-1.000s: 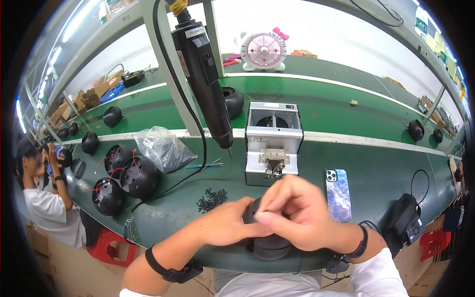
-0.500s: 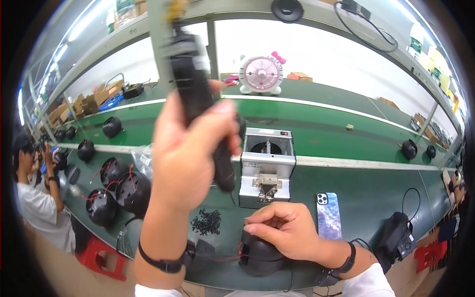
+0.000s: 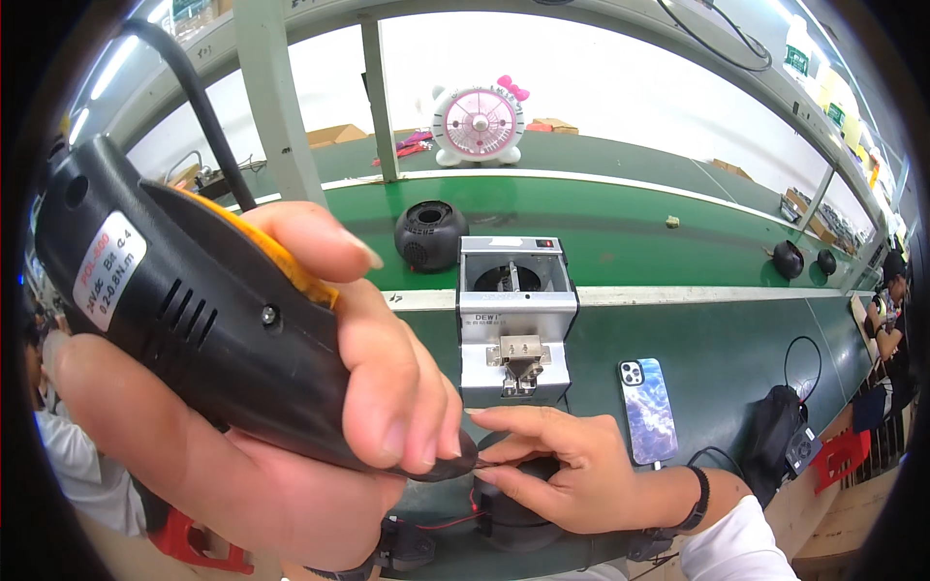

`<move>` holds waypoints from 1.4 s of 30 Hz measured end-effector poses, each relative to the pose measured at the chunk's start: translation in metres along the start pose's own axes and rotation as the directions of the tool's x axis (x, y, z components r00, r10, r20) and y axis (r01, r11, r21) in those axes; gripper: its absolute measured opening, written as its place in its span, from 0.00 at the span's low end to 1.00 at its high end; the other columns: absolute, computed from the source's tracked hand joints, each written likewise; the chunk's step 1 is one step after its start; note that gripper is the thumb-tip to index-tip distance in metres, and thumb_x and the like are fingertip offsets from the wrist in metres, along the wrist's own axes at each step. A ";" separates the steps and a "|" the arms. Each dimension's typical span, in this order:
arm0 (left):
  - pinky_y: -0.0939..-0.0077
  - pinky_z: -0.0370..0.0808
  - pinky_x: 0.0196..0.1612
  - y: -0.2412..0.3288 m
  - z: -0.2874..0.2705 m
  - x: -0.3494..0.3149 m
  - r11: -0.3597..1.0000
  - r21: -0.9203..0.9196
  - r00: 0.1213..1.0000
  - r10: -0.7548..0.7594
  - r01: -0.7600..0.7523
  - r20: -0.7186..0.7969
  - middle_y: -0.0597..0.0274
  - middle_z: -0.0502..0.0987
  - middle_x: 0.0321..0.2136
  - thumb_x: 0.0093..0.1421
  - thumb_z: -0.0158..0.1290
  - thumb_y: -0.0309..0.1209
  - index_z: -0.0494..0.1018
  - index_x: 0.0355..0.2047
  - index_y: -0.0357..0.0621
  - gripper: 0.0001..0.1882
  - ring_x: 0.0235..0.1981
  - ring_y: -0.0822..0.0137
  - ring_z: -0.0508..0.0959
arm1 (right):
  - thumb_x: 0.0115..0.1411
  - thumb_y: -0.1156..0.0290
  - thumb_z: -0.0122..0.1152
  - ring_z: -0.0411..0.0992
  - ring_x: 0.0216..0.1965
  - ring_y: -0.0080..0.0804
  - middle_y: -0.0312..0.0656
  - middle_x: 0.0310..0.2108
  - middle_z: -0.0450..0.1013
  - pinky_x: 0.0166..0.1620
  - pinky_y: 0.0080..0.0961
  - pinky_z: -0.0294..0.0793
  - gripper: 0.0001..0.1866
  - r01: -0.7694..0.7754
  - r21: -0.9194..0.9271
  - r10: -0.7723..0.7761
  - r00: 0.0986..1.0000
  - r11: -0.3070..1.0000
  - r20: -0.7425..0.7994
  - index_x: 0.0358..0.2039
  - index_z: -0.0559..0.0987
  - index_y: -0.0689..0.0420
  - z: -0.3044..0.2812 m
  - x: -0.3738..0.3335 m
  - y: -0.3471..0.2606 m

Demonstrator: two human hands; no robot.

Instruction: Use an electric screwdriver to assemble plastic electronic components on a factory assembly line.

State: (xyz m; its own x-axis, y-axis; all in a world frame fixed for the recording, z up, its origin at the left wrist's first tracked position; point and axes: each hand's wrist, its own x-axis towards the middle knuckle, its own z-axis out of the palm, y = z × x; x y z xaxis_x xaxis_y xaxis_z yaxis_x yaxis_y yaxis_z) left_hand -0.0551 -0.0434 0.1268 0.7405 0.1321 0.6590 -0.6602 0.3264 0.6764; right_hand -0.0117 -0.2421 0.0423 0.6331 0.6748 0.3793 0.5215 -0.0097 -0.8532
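"So, how are the fingers?"

"Left hand [image 3: 291, 474] clenches the black screwdriver [image 3: 252, 349]; right hand [image 3: 576, 470] curls at its tip, grasp unclear, by the round black housing [image 3: 518, 530] on the tabletop [image 3: 727, 378]."

"Risk?"

"Held aslant, the screwdriver could slip and nick those fingertips."

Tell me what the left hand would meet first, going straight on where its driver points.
Probably the right hand, whose fingers show right at the tip of the driver in the left hand. Depth is unclear, so the black shell might come first instead.
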 end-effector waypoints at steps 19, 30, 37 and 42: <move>0.76 0.68 0.14 -0.044 0.028 -0.002 0.998 0.045 0.986 -0.026 0.034 -0.162 0.67 0.67 0.12 0.56 0.31 0.83 0.65 0.42 0.38 0.52 0.09 0.73 0.66 | 0.49 0.71 0.75 0.72 0.54 0.46 0.50 0.52 0.70 0.52 0.38 0.75 0.46 0.027 -0.177 -0.018 0.999 0.984 0.050 0.66 0.61 0.57 -0.006 -0.006 0.002; 0.77 0.69 0.15 -0.061 0.037 -0.007 0.986 0.154 0.993 -0.055 0.071 -0.104 0.66 0.68 0.13 0.48 0.39 0.86 0.66 0.40 0.36 0.55 0.10 0.73 0.68 | 0.50 0.63 0.75 0.80 0.35 0.58 0.54 0.36 0.80 0.40 0.44 0.79 0.45 -0.152 -0.316 0.211 0.964 0.937 0.161 0.61 0.57 0.62 -0.022 0.009 0.002; 0.81 0.72 0.27 -0.082 0.024 -0.011 0.965 0.220 0.977 -0.173 0.143 0.122 0.66 0.73 0.26 0.52 0.62 0.60 0.71 0.43 0.33 0.38 0.23 0.77 0.73 | 0.51 0.43 0.73 0.79 0.41 0.53 0.52 0.39 0.79 0.44 0.44 0.78 0.44 -0.114 -0.345 0.239 0.908 0.931 0.344 0.56 0.67 0.65 -0.027 0.014 0.015; 0.81 0.67 0.30 -0.099 0.015 -0.009 0.986 0.153 0.990 -0.085 0.067 0.112 0.69 0.72 0.26 0.61 0.64 0.48 0.72 0.44 0.34 0.27 0.26 0.77 0.68 | 0.47 0.42 0.75 0.74 0.51 0.57 0.57 0.53 0.71 0.53 0.43 0.76 0.51 -0.077 -0.321 0.188 0.925 0.944 0.330 0.61 0.65 0.65 -0.025 0.012 0.025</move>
State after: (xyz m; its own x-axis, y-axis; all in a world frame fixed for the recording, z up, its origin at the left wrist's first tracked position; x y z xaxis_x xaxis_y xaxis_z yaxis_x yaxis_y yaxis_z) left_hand 0.0017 -0.0908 0.0592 0.7752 -0.0016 0.6317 -0.6203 0.1872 0.7617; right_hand 0.0230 -0.2524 0.0343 0.4952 0.8657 0.0727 0.6270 -0.2982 -0.7196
